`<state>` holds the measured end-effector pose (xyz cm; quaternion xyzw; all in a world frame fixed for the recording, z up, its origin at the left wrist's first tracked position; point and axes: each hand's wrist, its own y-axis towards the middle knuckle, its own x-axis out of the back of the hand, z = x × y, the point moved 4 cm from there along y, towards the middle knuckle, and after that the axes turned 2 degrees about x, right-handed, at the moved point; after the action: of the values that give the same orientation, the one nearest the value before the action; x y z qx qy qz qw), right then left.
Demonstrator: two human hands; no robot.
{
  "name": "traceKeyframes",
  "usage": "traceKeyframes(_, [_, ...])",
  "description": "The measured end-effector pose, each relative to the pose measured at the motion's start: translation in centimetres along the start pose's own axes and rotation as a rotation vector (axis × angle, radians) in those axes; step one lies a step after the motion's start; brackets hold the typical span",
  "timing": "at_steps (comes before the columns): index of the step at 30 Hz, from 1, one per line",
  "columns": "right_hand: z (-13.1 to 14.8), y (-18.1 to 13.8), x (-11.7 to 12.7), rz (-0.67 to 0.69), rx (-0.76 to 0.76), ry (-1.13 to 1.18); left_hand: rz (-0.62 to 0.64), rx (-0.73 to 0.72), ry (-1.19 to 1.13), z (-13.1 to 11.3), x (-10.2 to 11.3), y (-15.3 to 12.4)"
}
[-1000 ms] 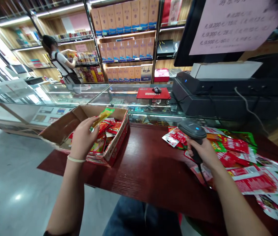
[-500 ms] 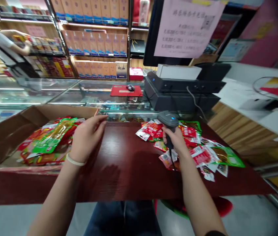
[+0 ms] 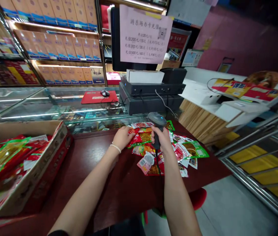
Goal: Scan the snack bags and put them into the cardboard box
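A black handheld barcode scanner point(image 3: 156, 120) is gripped upright in my right hand point(image 3: 163, 139), its head over a loose pile of snack packets point(image 3: 145, 149). My left hand point(image 3: 122, 137) is at the pile's left edge, its fingers closed on a red snack packet point(image 3: 134, 139); the fingertips are partly hidden. White, red and green packets lie around and under the scanner, some overlapping. To the left, an open cardboard box point(image 3: 57, 144) holds more red and green packets.
The dark red table point(image 3: 92, 173) bears box and pile. Behind it are a glass counter point(image 3: 65, 113), a red mouse pad point(image 3: 92, 97), a mouse point(image 3: 105, 93), black equipment point(image 3: 151, 101) and a monitor point(image 3: 115, 39) with a pink notice. Metal railings point(image 3: 254, 173) stand at right.
My left hand has moved from beside the box across to the packet pile and closed on a packet. The view has turned right; my right hand still holds the scanner over the pile.
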<state>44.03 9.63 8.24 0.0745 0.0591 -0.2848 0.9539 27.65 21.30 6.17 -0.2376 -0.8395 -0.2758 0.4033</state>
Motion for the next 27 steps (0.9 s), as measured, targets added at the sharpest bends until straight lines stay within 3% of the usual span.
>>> traceKeyframes(3, [0.0,0.2,0.4,-0.020,-0.018,0.012,0.079,0.084,0.165,0.4,-2.2,0.9])
traceKeyframes(6, [-0.2,0.4,0.3,-0.014,-0.030,0.034,0.107,0.141,0.260,0.5,-2.7,1.3])
traceKeyframes(10, [-0.3,0.1,-0.3,0.004,-0.024,0.056,0.164,0.118,0.268,0.0,-1.7,0.9])
traceKeyframes(13, [-0.2,-0.2,-0.8,0.028,-0.030,0.060,0.129,0.134,0.156,0.5,0.1,-0.5])
traceKeyframes(16, [-0.2,-0.5,-1.6,0.064,-0.028,0.066,0.018,0.230,-0.139,2.5,2.2,-3.0])
traceKeyframes(22, [-1.0,-1.5,-4.3,0.165,-0.057,0.046,0.038,0.531,-1.247,7.8,3.5,-8.7])
traceKeyframes(24, [-1.4,-2.0,-5.4,0.200,-0.084,0.030,0.025,0.616,-1.450,9.2,3.5,-10.2])
traceKeyframes(27, [-1.9,-2.7,-7.0,0.241,-0.115,-0.021,0.010,0.631,-1.605,10.5,3.7,-11.6])
